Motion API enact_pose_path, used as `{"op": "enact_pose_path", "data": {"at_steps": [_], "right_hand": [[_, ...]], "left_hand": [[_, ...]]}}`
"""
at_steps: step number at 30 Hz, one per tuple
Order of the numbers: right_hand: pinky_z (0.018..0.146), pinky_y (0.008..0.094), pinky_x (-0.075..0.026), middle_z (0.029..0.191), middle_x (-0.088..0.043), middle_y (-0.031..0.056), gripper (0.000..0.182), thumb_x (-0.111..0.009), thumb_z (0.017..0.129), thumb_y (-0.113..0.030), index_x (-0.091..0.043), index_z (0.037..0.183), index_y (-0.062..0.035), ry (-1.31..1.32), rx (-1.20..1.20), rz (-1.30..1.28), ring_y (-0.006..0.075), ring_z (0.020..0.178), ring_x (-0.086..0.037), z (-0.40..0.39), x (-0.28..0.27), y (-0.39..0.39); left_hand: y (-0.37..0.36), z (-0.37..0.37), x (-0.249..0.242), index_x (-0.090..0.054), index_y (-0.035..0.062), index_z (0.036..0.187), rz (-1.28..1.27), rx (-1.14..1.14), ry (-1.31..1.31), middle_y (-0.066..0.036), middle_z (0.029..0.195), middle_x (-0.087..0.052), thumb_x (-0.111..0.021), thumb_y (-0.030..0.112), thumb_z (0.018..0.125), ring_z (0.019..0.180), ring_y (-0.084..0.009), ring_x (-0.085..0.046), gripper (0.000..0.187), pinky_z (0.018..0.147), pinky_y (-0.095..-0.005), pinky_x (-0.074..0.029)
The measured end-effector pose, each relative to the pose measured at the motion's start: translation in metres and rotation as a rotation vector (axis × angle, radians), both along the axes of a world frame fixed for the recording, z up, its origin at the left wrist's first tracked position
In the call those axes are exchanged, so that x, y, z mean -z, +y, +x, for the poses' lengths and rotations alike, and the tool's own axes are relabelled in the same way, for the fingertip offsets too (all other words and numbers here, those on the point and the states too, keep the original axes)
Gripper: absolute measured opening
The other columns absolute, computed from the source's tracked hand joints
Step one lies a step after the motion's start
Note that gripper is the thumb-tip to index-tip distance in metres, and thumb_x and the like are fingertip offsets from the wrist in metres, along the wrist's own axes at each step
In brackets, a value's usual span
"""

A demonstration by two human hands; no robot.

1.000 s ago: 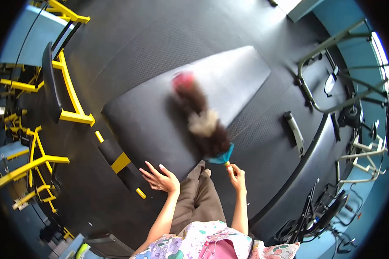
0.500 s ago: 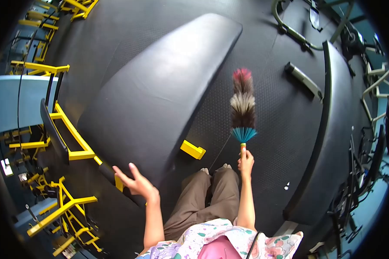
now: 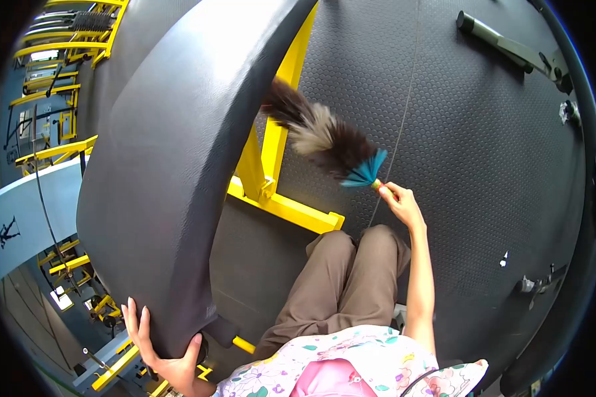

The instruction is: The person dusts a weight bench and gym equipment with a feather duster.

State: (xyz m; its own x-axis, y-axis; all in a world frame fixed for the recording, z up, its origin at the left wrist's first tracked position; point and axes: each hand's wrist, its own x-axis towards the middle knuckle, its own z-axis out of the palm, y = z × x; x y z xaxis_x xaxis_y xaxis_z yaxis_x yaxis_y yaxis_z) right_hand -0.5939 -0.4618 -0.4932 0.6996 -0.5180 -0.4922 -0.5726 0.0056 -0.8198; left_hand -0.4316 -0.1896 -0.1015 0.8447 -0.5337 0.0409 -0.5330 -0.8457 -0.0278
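Observation:
My right hand point(image 3: 404, 204) is closed round the short handle of a feather duster point(image 3: 341, 142). Brown and cream feathers point up and left from its teal collar, and the tip passes beside the underside of a black padded bench point(image 3: 159, 152), partly hidden by it. At the bench's narrow near end, my left hand point(image 3: 169, 364) grips the pad, fingers along the left side and thumb on the right. Beneath the pad shows the yellow bench frame point(image 3: 288, 210), close to the duster's feathers.
My bent knees point(image 3: 357, 258) are just right of the bench. Dark textured rubber floor point(image 3: 470, 172) spreads to the right, with a metal machine foot point(image 3: 510, 49) at the upper right. Yellow gym machines point(image 3: 66, 99) line the left, by a pale blue panel point(image 3: 33, 212).
My left hand has come down onto the bench pad's near end. The duster has swung left, from upright to slanting beneath the pad's edge. My view has moved lower and closer to the bench.

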Motion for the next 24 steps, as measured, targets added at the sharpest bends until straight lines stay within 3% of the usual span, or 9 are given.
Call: {"op": "enact_pose_path", "data": {"at_steps": [4, 6, 7, 8, 12, 13, 14, 16, 24], "right_hand": [[0.056, 0.0391, -0.045, 0.064, -0.058, 0.0163, 0.037, -0.053, 0.083, -0.042, -0.060, 0.085, -0.0059, 0.171, -0.061, -0.154, 0.0308, 0.063, -0.061, 0.007, 0.015, -0.015], [0.057, 0.0399, -0.046, 0.063, -0.058, 0.0159, 0.039, -0.053, 0.082, -0.045, -0.060, 0.086, -0.0068, 0.097, -0.160, -0.176, 0.0310, 0.061, -0.061, 0.016, 0.039, -0.021], [0.058, 0.0405, -0.047, 0.062, -0.059, 0.0149, 0.040, -0.050, 0.083, -0.047, -0.061, 0.085, -0.0080, 0.105, -0.211, -0.277, 0.0310, 0.062, -0.061, 0.025, 0.043, -0.019], [0.060, 0.0414, -0.048, 0.064, -0.060, 0.0144, 0.042, -0.048, 0.083, -0.048, -0.060, 0.083, -0.0079, 0.096, -0.304, -0.275, 0.0313, 0.064, -0.061, 0.037, 0.048, -0.020], [0.059, 0.0427, -0.049, 0.066, -0.061, 0.0146, 0.040, -0.048, 0.084, -0.046, -0.058, 0.085, -0.0077, 0.110, -0.620, -0.372, 0.0318, 0.066, -0.062, 0.075, 0.080, -0.003], [0.059, 0.0430, -0.049, 0.066, -0.061, 0.0152, 0.039, -0.047, 0.085, -0.045, -0.057, 0.088, -0.0076, 0.052, -0.676, -0.426, 0.0327, 0.065, -0.062, 0.078, 0.088, -0.001], [0.059, 0.0430, -0.049, 0.066, -0.061, 0.0152, 0.039, -0.047, 0.085, -0.045, -0.057, 0.088, -0.0076, 0.048, -0.685, -0.436, 0.0327, 0.065, -0.062, 0.082, 0.097, 0.002], [0.059, 0.0437, -0.049, 0.066, -0.061, 0.0161, 0.040, -0.046, 0.085, -0.045, -0.057, 0.090, -0.0072, 0.095, -0.831, -0.546, 0.0338, 0.065, -0.062, 0.087, 0.112, 0.008], [0.053, 0.0412, -0.049, 0.061, -0.060, 0.0155, 0.038, -0.047, 0.086, -0.045, -0.055, 0.091, -0.0083, 0.003, -0.454, -0.651, 0.0315, 0.060, -0.062, 0.089, 0.142, 0.005]], "left_hand": [[0.011, 0.010, 0.004, -0.046, 0.0021, 0.121, -0.004, 0.083, -0.007, -0.013, 0.135, -0.037, -0.066, 0.029, 0.059, 0.127, -0.0296, -0.030, 0.070, 0.104, -0.0395, -0.021], [0.027, 0.012, 0.004, -0.047, 0.0061, 0.120, -0.102, 0.169, 0.030, -0.020, 0.132, -0.039, -0.067, 0.025, 0.057, 0.125, -0.0402, -0.030, 0.069, 0.102, -0.0530, -0.021], [0.015, 0.009, -0.006, -0.047, 0.0078, 0.119, 0.018, 0.266, 0.073, -0.030, 0.134, -0.026, -0.070, 0.021, 0.069, 0.114, -0.0429, -0.042, 0.056, 0.095, -0.0643, -0.021], [0.028, 0.020, -0.008, -0.046, -0.0077, 0.113, 0.057, 0.609, 0.058, -0.032, 0.128, -0.034, -0.065, 0.016, 0.072, 0.115, -0.0463, -0.040, 0.051, 0.098, -0.0557, -0.025], [0.022, 0.016, 0.006, -0.046, 0.0017, 0.114, 0.042, 0.479, -0.008, -0.029, 0.118, -0.042, -0.054, 0.011, 0.077, 0.106, -0.0552, -0.041, 0.039, 0.089, -0.0608, -0.034], [0.032, 0.031, 0.016, -0.044, 0.0015, 0.116, -0.006, 0.807, -0.097, -0.030, 0.122, -0.039, -0.052, 0.014, 0.079, 0.107, -0.0534, -0.042, 0.039, 0.088, -0.0569, -0.038], [0.041, 0.033, 0.017, -0.043, -0.0049, 0.115, 0.013, 0.841, -0.133, -0.035, 0.125, -0.035, -0.050, 0.016, 0.082, 0.107, -0.0519, -0.043, 0.040, 0.087, -0.0506, -0.041], [0.027, 0.024, 0.011, -0.043, -0.0038, 0.118, 0.036, 0.646, 0.006, -0.040, 0.123, -0.033, -0.048, 0.017, 0.083, 0.107, -0.0519, -0.044, 0.041, 0.084, -0.0499, -0.043], [0.047, 0.019, 0.012, -0.046, -0.0013, 0.115, 0.043, 0.664, -0.099, -0.042, 0.121, -0.034, -0.045, 0.019, 0.087, 0.113, -0.0504, -0.040, 0.035, 0.091, -0.0506, -0.038]]}}
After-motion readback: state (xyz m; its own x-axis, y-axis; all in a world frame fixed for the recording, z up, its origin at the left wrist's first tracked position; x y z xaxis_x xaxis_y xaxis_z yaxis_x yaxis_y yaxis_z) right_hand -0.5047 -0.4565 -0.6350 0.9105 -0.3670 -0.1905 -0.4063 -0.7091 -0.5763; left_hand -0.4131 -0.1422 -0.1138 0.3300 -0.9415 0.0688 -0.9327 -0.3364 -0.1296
